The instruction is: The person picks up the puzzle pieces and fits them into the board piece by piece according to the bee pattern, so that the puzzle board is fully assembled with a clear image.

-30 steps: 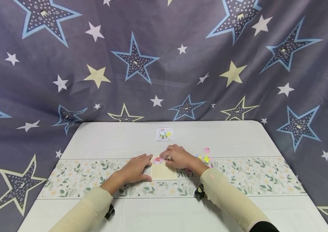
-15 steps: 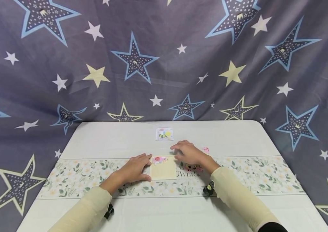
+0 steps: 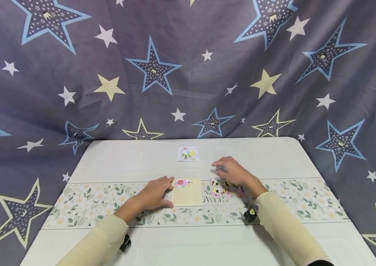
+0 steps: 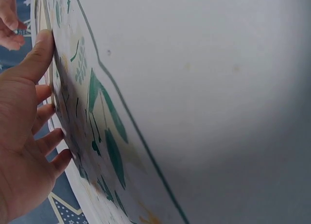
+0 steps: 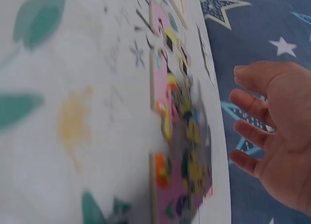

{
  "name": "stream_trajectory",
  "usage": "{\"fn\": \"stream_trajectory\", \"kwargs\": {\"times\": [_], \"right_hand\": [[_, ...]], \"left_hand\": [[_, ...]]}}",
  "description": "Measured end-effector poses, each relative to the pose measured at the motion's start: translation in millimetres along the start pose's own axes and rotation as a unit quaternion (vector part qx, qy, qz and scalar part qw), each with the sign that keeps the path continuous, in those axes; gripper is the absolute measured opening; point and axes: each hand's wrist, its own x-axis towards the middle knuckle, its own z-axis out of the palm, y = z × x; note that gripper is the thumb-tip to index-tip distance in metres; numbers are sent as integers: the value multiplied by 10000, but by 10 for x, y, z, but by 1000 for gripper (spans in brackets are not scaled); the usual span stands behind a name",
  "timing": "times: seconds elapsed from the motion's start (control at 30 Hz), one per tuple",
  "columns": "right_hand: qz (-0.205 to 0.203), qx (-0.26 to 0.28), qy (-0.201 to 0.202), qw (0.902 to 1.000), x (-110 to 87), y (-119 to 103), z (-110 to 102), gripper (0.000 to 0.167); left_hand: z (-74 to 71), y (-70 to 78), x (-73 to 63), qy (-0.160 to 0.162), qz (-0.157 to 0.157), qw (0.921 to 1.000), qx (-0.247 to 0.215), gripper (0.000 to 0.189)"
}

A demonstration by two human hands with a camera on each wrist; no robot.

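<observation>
A pale square puzzle board (image 3: 188, 198) lies on the floral band of the tablecloth. Pink puzzle pieces (image 3: 182, 183) sit along its top left. My left hand (image 3: 156, 193) rests beside the board's left edge; in the left wrist view its thumb and fingers touch the edge, loosely extended. To the board's right, my right hand (image 3: 233, 172) hovers over loose puzzle pieces (image 3: 217, 188), partly covering them. Nothing shows in its relaxed fingers in the right wrist view, where several pink and yellow pieces (image 5: 159, 83) lie flat below the hand.
A small picture card (image 3: 188, 154) with a bee lies behind the board on the white table (image 3: 134, 159). A star-patterned curtain (image 3: 188, 92) hangs behind and at both sides of the table. Black wrist cameras are strapped under both sleeves.
My right hand has lifted off the board's top pieces and moved right, over the loose pieces. The pink pieces at the board's top left are now uncovered. My left hand stays put.
</observation>
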Motion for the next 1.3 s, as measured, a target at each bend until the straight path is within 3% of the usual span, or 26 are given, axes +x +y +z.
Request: {"fn": "stream_trajectory", "kwargs": {"times": [0.3,0.57,0.77,0.9,1.13,1.3], "right_hand": [[187,-190,292,9992,-161,285,-103,32],[258,-429,184,9986,-298,534,-167,34],[81,-642,15,9979,-347,599,-209,32],[203,-802,-57,9966,-352,598,-201,33],[505,-906,55,9946,-357,612,-144,28],[428,-934,189,9945,-351,626,-112,26]], "left_hand": [[-10,2,-25,25,-36,10000,-9,66],[-12,0,-5,63,34,10000,-11,64],[-11,2,-11,21,0,10000,-24,66],[-10,-7,-7,28,-14,10000,0,66],[-6,-16,-2,10,47,10000,30,65],[-4,-32,-13,45,73,10000,9,64]]}}
